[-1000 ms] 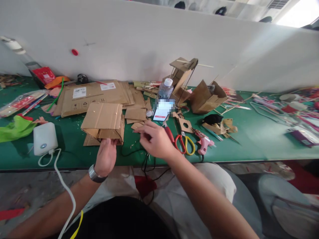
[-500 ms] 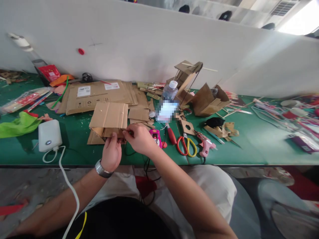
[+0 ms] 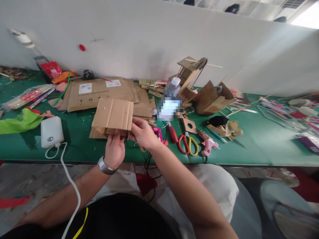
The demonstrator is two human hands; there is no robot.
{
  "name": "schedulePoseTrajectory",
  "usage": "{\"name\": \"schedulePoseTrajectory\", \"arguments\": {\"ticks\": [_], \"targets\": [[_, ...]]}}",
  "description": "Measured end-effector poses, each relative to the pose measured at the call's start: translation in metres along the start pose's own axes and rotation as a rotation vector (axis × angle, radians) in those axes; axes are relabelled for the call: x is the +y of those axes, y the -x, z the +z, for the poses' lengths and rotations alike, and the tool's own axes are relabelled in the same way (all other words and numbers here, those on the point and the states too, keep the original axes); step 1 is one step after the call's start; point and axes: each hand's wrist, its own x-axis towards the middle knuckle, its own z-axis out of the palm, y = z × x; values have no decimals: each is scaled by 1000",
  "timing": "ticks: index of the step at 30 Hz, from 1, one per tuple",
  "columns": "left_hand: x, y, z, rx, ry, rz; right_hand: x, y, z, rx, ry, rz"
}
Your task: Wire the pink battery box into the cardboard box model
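A small folded cardboard box (image 3: 113, 113) is in front of me near the table's front edge, its broad flap on top and an opening toward me. My left hand (image 3: 115, 150) grips its front lower edge, thumb up against the cardboard and fingers out of sight beneath. At the box's right side my right hand (image 3: 145, 133) pinches the edge, with fingertips partly hidden behind it. Beside my right hand lie a pink object (image 3: 157, 133), a red-handled tool (image 3: 172, 132), scissors (image 3: 188, 145) with red and yellow handles, and a pink glue gun (image 3: 207, 143).
Flat cardboard (image 3: 99, 91) lies behind the box. A plastic bottle (image 3: 171, 89) and a blurred lit screen (image 3: 168, 109) stand beyond my right hand. Cardboard constructions (image 3: 213, 99) are at the back right. A white power bank (image 3: 52, 132) with a cable sits on the left.
The box has tilted and risen slightly off the table. My right hand has moved from its front lower corner up to the right side; my left hand keeps its hold.
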Motion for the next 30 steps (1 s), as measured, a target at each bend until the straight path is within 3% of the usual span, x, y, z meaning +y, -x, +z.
{"name": "schedulePoseTrajectory", "arguments": {"ticks": [18, 24, 27, 30], "targets": [[0, -1, 3, 7, 12, -28, 4, -3, 1, 46, -156, 59], [1, -4, 7, -17, 57, -108, -5, 7, -5, 21, -96, 179], [6, 6, 0, -65, 30, -163, -8, 12, -10, 29, -92, 219], [15, 28, -22, -152, -124, -136, -10, 11, -10, 73, -91, 191]]}}
